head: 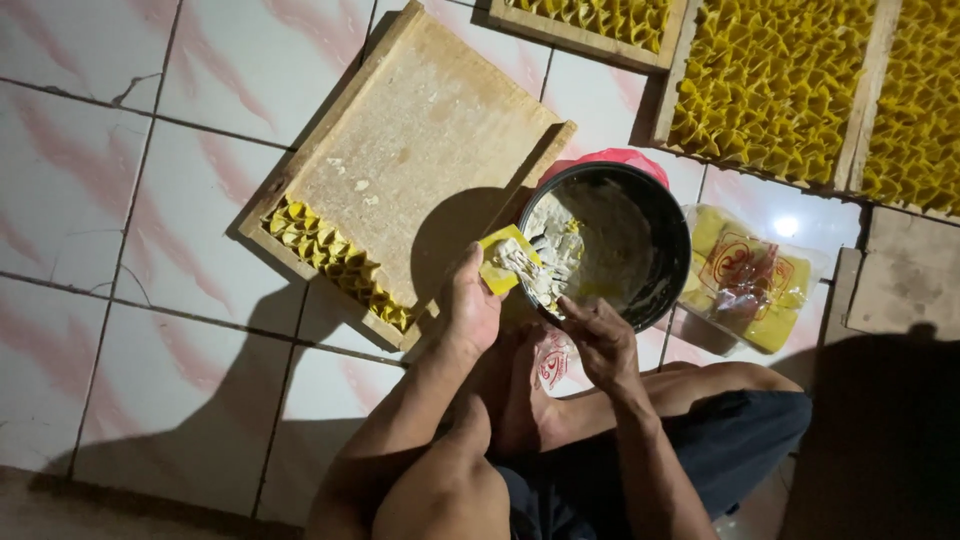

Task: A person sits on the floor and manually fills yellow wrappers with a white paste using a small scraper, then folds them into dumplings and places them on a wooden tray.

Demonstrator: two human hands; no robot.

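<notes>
- Where the two hands meet, over the near rim of the black bowl (668,262), sits a small yellow square wrapper (503,262) with a dab of pale filling on it.
- It looks thin and limp, bright yellow, lying flat on the fingers, the whitish paste heaped towards the bowl side.
- Left hand (468,305) is cupped shut around the wrapper's near edge, thumb on top, holding it level.
- Right hand (598,335) is loosely curled with fingertips at the bowl's rim, touching the paste; I cannot tell whether it pinches anything.
- To my eye the step is best done with a modest dab kept in the middle, so the edges stay clean to fold, and with the sheet held flat so nothing slides off.
- Inside, the bowl is smeared with pale paste, with something red just behind it.
- Left of the bowl lies a wooden tray (430,130), mostly bare, with a short row of folded yellow pieces (335,262) along its lower edge.
- Right of the bowl lies a plastic packet of yellow sheets (745,285).
- Further back, full trays (775,80) are packed with folded pieces, all on a pale tiled floor (130,230).
</notes>
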